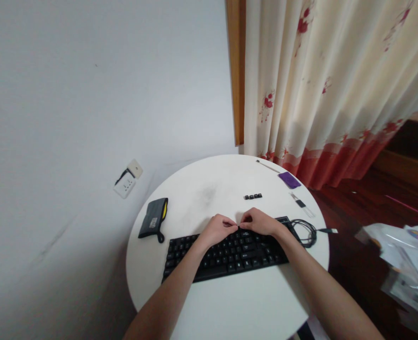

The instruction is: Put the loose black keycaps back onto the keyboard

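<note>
A black keyboard (226, 257) lies across the round white table. Both hands meet over its top row, right of the middle. The fingers of my left hand (218, 229) are pinched together there. Close beside it, my right hand (257, 222) curls into a pinch too, with its fingertips at the same spot. Whatever sits between the fingertips is too small and hidden to make out. Beyond the right hand, several loose black keycaps (253, 196) stand in a short row on the table.
A dark zip pouch (153, 218) lies at the left. On the right are a coiled USB cable (308, 233), a wire keycap puller (301, 203), a purple cloth (289, 180) and a thin brush (268, 166). A wall stands left, a curtain (311, 94) behind, plastic bags (403, 255) at the right.
</note>
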`<state>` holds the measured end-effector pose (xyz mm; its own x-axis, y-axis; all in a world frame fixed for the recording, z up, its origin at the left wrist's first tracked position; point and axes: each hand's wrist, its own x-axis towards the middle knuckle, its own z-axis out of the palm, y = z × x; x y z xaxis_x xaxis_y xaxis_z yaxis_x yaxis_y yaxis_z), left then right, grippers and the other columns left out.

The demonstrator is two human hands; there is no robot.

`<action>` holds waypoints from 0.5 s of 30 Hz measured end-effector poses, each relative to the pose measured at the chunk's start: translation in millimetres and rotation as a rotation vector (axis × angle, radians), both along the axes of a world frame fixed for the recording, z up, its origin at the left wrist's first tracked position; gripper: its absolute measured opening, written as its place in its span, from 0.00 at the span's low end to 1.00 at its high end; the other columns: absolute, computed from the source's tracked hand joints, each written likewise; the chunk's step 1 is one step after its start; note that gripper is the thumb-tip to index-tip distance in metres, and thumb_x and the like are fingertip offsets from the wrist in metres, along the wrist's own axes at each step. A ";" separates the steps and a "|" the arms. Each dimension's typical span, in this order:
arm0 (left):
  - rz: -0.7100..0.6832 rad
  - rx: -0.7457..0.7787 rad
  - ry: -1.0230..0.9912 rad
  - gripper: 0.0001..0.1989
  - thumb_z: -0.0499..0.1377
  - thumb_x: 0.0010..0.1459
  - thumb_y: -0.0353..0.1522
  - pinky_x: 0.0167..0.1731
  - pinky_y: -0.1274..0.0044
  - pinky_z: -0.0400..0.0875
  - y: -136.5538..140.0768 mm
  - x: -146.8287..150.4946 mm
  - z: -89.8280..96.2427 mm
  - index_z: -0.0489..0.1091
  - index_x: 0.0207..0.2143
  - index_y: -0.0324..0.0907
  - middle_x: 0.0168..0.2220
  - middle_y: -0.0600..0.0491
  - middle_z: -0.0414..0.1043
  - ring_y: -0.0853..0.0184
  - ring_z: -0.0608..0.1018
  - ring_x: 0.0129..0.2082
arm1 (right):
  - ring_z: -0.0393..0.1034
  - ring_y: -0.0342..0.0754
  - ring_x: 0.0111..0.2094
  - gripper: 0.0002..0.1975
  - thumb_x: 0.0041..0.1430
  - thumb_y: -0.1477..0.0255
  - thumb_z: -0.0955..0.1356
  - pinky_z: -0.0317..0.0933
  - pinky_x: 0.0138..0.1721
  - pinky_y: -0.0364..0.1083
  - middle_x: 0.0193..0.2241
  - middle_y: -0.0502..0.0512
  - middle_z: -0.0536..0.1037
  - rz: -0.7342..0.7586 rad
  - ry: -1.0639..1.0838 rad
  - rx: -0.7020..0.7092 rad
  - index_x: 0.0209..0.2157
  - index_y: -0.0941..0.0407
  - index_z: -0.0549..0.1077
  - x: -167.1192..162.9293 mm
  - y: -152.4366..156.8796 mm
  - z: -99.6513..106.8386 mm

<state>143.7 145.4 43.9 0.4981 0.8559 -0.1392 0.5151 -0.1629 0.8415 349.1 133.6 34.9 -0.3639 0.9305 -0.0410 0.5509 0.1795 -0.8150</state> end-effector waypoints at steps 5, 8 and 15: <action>0.002 0.002 -0.015 0.13 0.62 0.50 0.37 0.34 0.73 0.73 3.3 -0.2 -3.6 0.79 0.32 0.37 0.31 0.47 0.81 0.61 0.80 0.32 | 0.72 0.48 0.30 0.11 0.51 0.67 0.69 0.60 0.30 0.43 0.26 0.55 0.80 -0.030 -0.012 -0.026 0.29 0.59 0.80 -0.7 1.0 -1.2; 0.002 -0.011 -0.019 0.12 0.63 0.49 0.37 0.33 0.74 0.72 4.9 0.7 -4.6 0.79 0.32 0.36 0.29 0.47 0.80 0.62 0.80 0.31 | 0.73 0.49 0.30 0.10 0.50 0.67 0.70 0.60 0.30 0.43 0.26 0.56 0.80 -0.042 -0.021 -0.033 0.29 0.60 0.80 -0.8 2.1 -2.4; 0.002 0.019 -0.037 0.10 0.63 0.48 0.34 0.31 0.76 0.71 6.6 3.6 -6.3 0.77 0.30 0.36 0.26 0.50 0.77 0.66 0.77 0.28 | 0.72 0.47 0.28 0.09 0.48 0.68 0.70 0.60 0.29 0.42 0.25 0.54 0.79 -0.065 -0.043 -0.037 0.28 0.59 0.79 0.8 3.8 -5.1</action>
